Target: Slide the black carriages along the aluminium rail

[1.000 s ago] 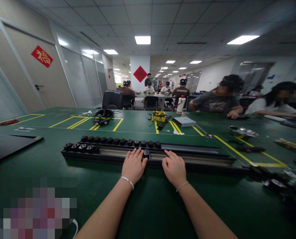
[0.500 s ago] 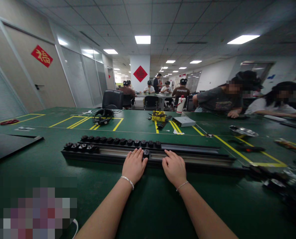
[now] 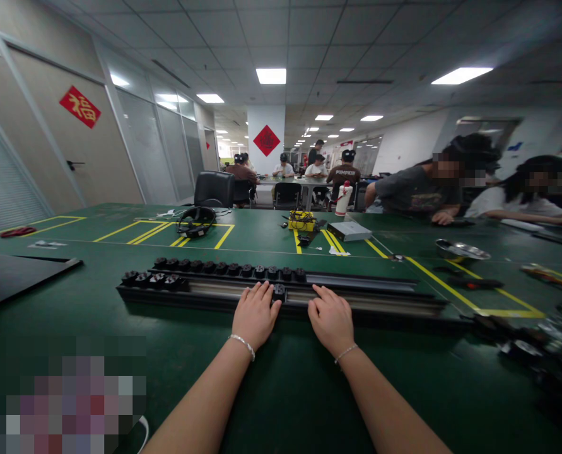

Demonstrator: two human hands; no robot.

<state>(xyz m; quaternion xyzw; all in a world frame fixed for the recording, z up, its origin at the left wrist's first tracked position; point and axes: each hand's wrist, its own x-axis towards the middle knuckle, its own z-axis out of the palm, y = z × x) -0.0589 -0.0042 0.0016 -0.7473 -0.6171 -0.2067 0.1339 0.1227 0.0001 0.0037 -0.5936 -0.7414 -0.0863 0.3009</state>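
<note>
A long black track (image 3: 375, 301) with a pale metal channel lies across the table in front of me. My left hand (image 3: 256, 315) rests on its near edge, fingers stretched over the channel. Beside those fingertips and the thumb sits one black socket module (image 3: 279, 292) in the channel; whether I touch it is unclear. Further right, my right hand (image 3: 330, 318) lies on the same track, fingers extended and thumb apart. Several black socket modules (image 3: 158, 280) fill the track's left end. Behind it, a second track (image 3: 361, 280) carries a row of more modules (image 3: 221, 268).
A headset (image 3: 195, 222), a yellow box with cables (image 3: 301, 221), a grey box (image 3: 349, 231) and a metal bowl (image 3: 463, 250) stand farther back. Black parts (image 3: 521, 350) are heaped at right. A dark panel (image 3: 20, 277) lies left. Two people sit at the right side.
The single socket module shifts very slightly to the right. Both my hands stay almost still on the track. A standing person in the background has moved right.
</note>
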